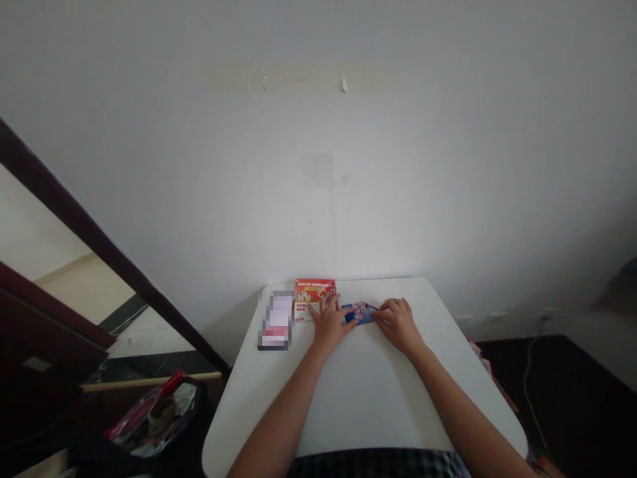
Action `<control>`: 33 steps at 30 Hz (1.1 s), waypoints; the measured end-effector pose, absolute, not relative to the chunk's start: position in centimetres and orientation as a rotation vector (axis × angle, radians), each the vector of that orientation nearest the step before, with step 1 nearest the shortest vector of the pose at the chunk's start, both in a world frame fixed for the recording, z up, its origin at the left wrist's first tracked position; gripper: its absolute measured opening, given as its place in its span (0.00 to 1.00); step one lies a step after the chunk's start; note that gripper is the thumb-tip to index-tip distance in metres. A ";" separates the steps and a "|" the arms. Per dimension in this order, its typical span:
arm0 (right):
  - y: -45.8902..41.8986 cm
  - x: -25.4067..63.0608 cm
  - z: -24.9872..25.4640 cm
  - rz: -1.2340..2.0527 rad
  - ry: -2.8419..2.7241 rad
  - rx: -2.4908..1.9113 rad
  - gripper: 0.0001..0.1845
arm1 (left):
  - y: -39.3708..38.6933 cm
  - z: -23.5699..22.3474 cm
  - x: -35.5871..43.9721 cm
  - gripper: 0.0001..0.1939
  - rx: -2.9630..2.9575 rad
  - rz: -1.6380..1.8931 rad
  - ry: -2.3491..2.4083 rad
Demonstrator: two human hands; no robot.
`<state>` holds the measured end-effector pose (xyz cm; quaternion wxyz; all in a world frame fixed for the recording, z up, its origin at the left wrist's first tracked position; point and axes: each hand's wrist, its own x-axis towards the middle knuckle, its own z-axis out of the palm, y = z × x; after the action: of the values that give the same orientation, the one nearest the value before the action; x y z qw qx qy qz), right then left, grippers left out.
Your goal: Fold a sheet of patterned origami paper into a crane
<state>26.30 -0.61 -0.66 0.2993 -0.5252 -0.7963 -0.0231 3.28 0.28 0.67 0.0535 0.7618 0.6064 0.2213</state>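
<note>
A small blue printed card or packet [359,311] with a pink and white pattern lies near the far edge of the white table. My left hand [328,326] rests with its fingers spread, the thumb on the card's left end. Its other fingers reach over a red and white printed leaflet or box [314,291], covering part of it. At the card's right end, my right hand [399,324] pinches the edge between thumb and fingers. Whether the blue item is one sheet or a packet is too small to tell.
A phone [277,320] with a lit, blurred screen lies left of the red item. The white table [378,398] stands against a wall [448,166]. A bag of items [159,411] sits on the floor at left, beside a dark door frame [119,259]. A cable [528,378] hangs at right.
</note>
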 end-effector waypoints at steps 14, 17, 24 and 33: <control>-0.7 25.6 -0.6 -0.104 -2.133 -1.479 0.13 | -0.1 1.3 3.2 0.12 2.383 0.658 1.639; -0.5 25.7 -1.0 -0.049 -2.159 -1.469 0.15 | 0.0 1.2 3.1 0.18 2.392 0.660 1.615; -0.1 26.0 -1.6 -0.016 -2.233 -1.445 0.17 | -0.3 1.1 3.4 0.17 2.405 0.689 1.689; -0.9 25.7 -0.4 -0.062 -2.265 -1.393 0.15 | -0.1 0.7 3.5 0.15 2.425 0.730 1.732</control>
<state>25.70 -0.94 -0.39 0.2387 -0.5087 -0.8269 -0.0227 3.46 -0.08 0.71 0.0368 0.7898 0.5642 0.2378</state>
